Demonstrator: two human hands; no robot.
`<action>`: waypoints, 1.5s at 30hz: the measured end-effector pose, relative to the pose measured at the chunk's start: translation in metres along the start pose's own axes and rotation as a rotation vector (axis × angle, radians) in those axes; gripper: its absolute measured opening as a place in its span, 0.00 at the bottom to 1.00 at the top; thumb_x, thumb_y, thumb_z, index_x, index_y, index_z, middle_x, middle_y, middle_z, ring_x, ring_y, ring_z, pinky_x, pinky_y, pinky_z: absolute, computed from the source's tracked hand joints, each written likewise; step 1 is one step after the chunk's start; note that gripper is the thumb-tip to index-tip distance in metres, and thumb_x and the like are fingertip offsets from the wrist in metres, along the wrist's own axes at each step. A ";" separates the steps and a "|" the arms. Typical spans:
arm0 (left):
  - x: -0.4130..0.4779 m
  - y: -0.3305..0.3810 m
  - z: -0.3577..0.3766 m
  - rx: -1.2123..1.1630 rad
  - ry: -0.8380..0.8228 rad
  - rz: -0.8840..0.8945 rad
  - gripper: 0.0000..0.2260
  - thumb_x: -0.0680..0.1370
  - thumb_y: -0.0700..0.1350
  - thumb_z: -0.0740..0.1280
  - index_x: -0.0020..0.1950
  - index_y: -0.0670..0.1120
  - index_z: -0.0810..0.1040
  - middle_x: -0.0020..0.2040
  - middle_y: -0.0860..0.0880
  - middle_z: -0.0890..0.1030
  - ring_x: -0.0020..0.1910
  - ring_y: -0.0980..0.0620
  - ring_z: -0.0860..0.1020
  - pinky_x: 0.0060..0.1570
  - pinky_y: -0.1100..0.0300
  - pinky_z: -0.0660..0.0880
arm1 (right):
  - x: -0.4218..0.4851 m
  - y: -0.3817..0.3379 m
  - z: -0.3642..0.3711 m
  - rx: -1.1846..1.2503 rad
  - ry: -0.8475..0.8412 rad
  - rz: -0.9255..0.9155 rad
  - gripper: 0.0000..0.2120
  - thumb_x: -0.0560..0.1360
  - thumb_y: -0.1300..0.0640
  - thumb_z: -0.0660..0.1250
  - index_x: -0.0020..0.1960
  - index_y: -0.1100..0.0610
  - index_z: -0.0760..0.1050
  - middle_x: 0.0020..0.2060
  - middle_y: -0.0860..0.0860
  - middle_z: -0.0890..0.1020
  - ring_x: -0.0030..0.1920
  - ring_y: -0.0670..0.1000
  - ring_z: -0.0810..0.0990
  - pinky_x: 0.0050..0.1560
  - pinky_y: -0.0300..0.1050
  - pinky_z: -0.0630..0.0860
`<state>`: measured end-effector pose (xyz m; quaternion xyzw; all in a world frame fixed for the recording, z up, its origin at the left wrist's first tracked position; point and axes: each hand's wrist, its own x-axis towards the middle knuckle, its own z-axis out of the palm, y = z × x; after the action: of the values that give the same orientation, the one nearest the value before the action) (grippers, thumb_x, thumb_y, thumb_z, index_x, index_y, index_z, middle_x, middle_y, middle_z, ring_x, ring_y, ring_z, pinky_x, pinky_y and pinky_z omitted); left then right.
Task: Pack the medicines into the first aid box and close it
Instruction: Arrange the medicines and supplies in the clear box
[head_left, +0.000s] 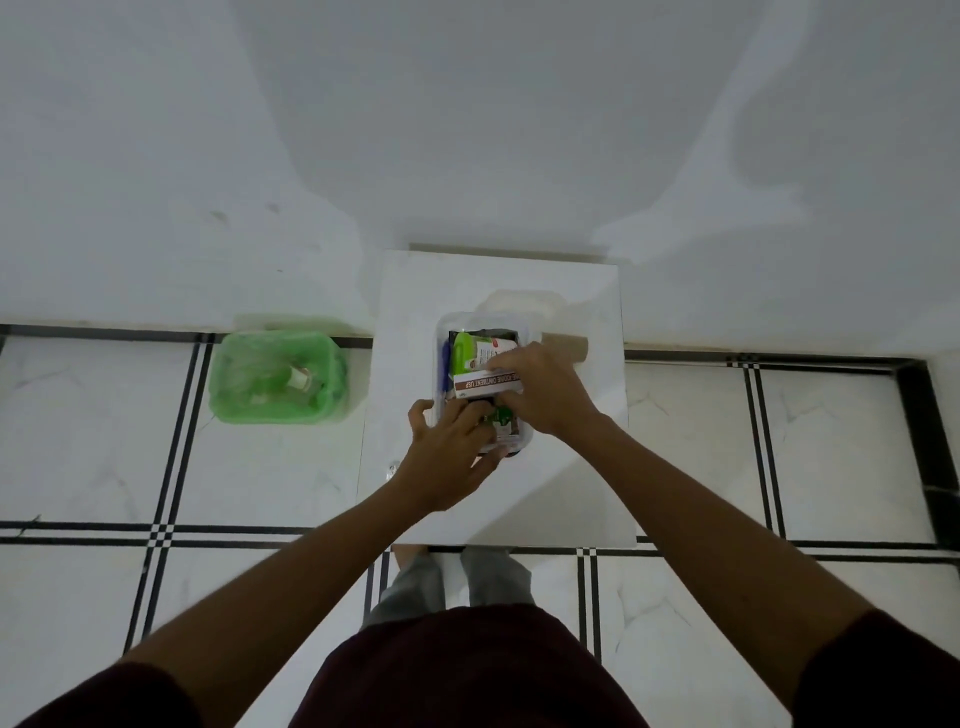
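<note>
A clear plastic first aid box (442, 332) stands open on a small white table (545, 493). Inside lie a green and white pack (470, 351), a blue item (445, 369) along the left wall and a white and brown ointment carton (485, 385) lying across the top. My right hand (540, 389) grips the carton's right end. My left hand (452, 457) holds the box's near left corner, fingers over a small green and white packet (501, 418). The box's white lid (522, 301) lies just behind it.
A brown cardboard roll (566, 345) lies right of the box on the table. A green-lined waste bin (278, 376) with rubbish stands on the floor to the left. A white wall rises behind; tiled floor with black lines surrounds the table.
</note>
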<state>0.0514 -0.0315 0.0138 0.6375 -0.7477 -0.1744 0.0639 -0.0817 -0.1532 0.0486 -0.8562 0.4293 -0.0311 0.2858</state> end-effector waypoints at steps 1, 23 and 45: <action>-0.006 -0.001 0.003 0.021 0.032 -0.015 0.16 0.77 0.57 0.56 0.55 0.52 0.78 0.62 0.50 0.78 0.63 0.48 0.74 0.61 0.37 0.66 | -0.001 0.000 0.004 -0.036 -0.003 0.001 0.17 0.71 0.56 0.71 0.59 0.55 0.78 0.56 0.55 0.82 0.56 0.56 0.79 0.59 0.63 0.73; -0.034 -0.006 0.012 0.167 0.276 -0.056 0.12 0.77 0.54 0.61 0.53 0.53 0.81 0.66 0.47 0.77 0.62 0.46 0.76 0.62 0.34 0.63 | -0.020 -0.001 0.044 -0.296 0.177 -0.039 0.07 0.74 0.56 0.67 0.42 0.59 0.80 0.41 0.54 0.83 0.47 0.56 0.80 0.60 0.58 0.72; -0.017 -0.015 0.002 0.023 0.133 -0.048 0.16 0.78 0.53 0.56 0.53 0.51 0.81 0.54 0.52 0.84 0.57 0.50 0.79 0.65 0.30 0.56 | -0.030 -0.008 0.036 -0.267 0.006 0.229 0.09 0.74 0.49 0.65 0.48 0.52 0.80 0.49 0.51 0.79 0.49 0.53 0.72 0.47 0.52 0.61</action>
<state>0.0676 -0.0162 0.0088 0.6661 -0.7283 -0.1245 0.1019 -0.0841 -0.1098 0.0284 -0.8319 0.5253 0.0563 0.1697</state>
